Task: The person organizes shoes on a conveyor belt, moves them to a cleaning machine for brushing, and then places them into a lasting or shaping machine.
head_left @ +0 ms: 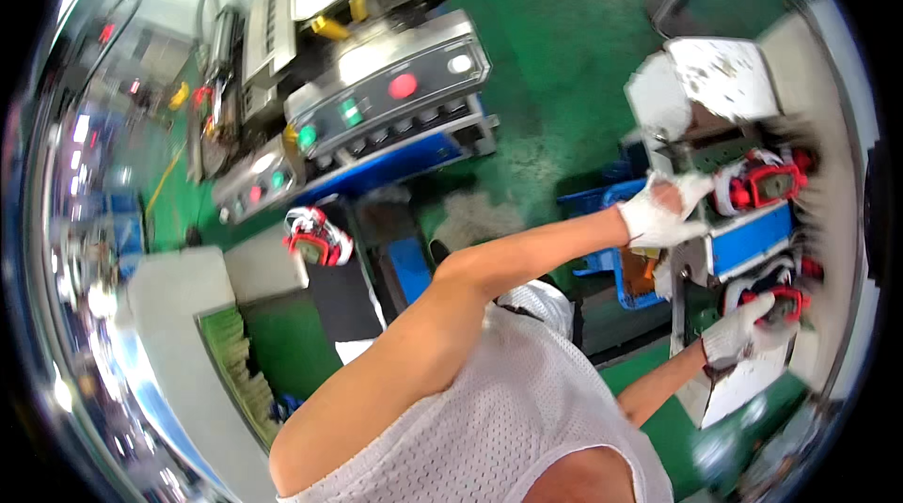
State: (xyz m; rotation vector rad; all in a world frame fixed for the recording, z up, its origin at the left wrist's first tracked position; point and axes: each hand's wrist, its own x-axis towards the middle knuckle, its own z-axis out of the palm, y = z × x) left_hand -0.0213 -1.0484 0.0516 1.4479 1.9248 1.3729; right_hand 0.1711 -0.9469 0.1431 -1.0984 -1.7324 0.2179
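Note:
My left hand (pixel 664 212), in a white glove with bare palm skin showing, reaches to the right with fingers spread and holds nothing. Its fingertips come close to a red, white and black shoe-like piece (pixel 773 185) on a machine. Lower down, my right hand (pixel 740 334), also gloved in white, has its fingers against a second red and white shoe-like piece (pixel 788 300). Part of that piece is hidden behind the fingers. Between the two pieces runs a blue panel (pixel 751 240) on the machine.
Bristly brushes (pixel 807 212) line the machine's right side. Beside my left forearm sits a blue basket (pixel 628 289). A control panel (pixel 386 89) with red and green buttons stands at upper left. Another red and white shoe-like piece (pixel 318 238) rests on a black surface (pixel 343 298).

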